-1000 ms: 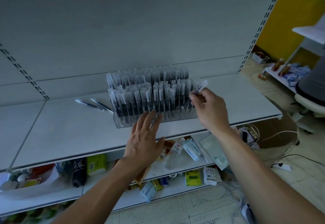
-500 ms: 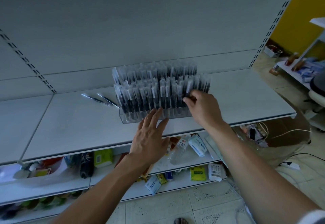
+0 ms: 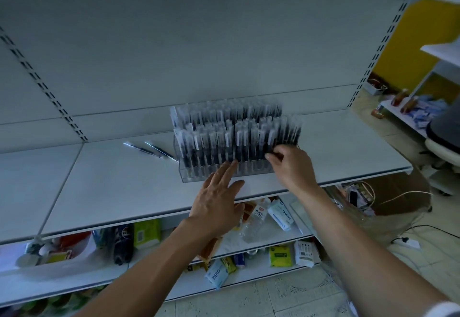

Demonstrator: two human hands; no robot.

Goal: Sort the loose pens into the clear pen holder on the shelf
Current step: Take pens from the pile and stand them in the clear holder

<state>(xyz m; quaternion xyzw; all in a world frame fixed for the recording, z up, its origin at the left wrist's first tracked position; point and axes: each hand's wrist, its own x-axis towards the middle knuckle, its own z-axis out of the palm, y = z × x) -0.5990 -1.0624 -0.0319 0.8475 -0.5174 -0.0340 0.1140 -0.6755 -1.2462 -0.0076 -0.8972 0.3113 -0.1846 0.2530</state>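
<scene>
A second ago the right hand (image 3: 291,167) held a pen up above the right end of the pen holder (image 3: 189,176). Now that hand has dropped to the lower right of the front row of pens (image 3: 239,142), just right of the frame's middle, and no pen shows above the others there. By that, the pen has most likely gone down into a slot. The right fingers are curled, with their tips bunched against the barrels. The blur hides whether they still pinch that pen or have let it go. The left hand (image 3: 216,197) has stayed at the lower middle of the frame, fingers straight and spread, their tips touching the clear front wall of the holder as if to steady it. The holder stands packed with upright pens in the centre of the frame, on the grey shelf (image 3: 112,187). Two loose pens (image 3: 149,150) lie flat on the shelf just left of the holder, one nearly touching its corner. These look like the last ones to sort, so the task seems close to done.
</scene>
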